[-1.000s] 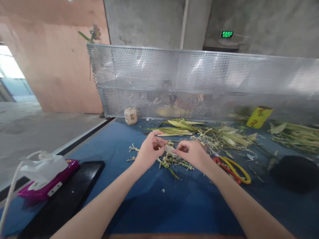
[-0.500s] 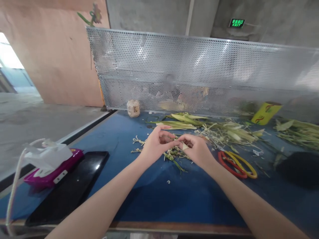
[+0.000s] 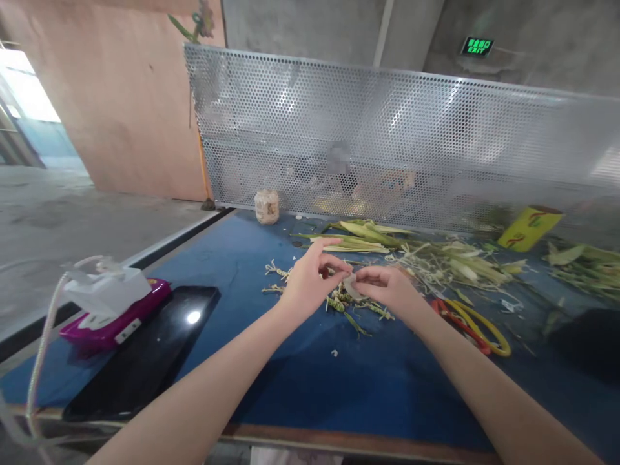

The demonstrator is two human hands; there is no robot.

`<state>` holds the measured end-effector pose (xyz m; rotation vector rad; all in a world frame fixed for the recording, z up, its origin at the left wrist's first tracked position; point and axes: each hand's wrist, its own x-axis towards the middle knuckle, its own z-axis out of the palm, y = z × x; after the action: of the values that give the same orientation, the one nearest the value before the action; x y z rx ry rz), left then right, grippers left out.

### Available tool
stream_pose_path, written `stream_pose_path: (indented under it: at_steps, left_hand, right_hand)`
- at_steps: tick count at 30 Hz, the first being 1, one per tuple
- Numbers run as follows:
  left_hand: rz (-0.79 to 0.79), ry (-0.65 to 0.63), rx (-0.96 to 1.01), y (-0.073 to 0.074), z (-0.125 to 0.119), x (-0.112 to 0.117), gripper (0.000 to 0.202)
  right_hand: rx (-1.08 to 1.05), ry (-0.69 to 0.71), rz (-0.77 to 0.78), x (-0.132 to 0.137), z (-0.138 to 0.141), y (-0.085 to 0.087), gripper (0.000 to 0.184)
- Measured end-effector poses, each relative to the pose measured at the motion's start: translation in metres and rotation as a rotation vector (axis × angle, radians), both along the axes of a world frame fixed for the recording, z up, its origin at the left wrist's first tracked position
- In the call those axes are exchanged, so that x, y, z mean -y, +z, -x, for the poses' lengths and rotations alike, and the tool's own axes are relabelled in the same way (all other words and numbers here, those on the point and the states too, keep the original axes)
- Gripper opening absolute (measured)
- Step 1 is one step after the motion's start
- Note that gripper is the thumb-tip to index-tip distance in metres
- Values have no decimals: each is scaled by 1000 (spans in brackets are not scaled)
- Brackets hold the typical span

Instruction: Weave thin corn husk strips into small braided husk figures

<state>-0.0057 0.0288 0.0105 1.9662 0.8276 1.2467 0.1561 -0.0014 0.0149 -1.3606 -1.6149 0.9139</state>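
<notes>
Both my hands meet over the blue table top (image 3: 300, 381). My left hand (image 3: 310, 284) curls with thumb and fingers pinched near a small pale leaf piece (image 3: 349, 285). That piece is gripped at its other end by my right hand (image 3: 390, 289), whose fingers are closed on it. Just below the hands lies a little heap of woven green leaf bits (image 3: 346, 303).
Long green and pale leaf strips (image 3: 436, 255) spread across the far table. Red and yellow scissors (image 3: 477, 323) lie right of my right hand. A dark tablet (image 3: 145, 358) and a pink-and-white device (image 3: 113, 303) sit at left. A perforated metal screen (image 3: 387, 135) stands behind; a yellow cup (image 3: 530, 227) and a small jar (image 3: 267, 206) sit by it.
The camera view shifted slightly right and up. My hands stayed together on the leaf piece, with the fingers shifting a little.
</notes>
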Motion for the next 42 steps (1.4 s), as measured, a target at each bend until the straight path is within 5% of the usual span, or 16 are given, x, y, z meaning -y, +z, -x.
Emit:
stream_pose_path:
  at_steps: [5,13,18,24,30,35,42]
  left_hand:
    - [-123,14,-125,2,1,5,43]
    - [-213,0,-237,1,3,4,34]
    - [-215,-31,-250,-1,2,4,31]
    - [-50,-79,-27,-3,-1,3,39]
    - [260,-138,247,-3,-6,2,57]
    - [413,-104,285,-3,-6,-1,56]
    - [385,-155,123,-8,2,-7,53]
  right_hand:
    - [193,0,-48,2,0,1,26]
    - [-118,81,96,-1,-2,-2,30]
    - [-78,55,98,0,-2,-2,33]
    - [-176,67,132,0,-4,-2,29]
    - [55,85,-14,1,-5,-1,25]
    - [267,98,-164,2,-3,0,25]
    - [353,183,-123,2,-5,3,23]
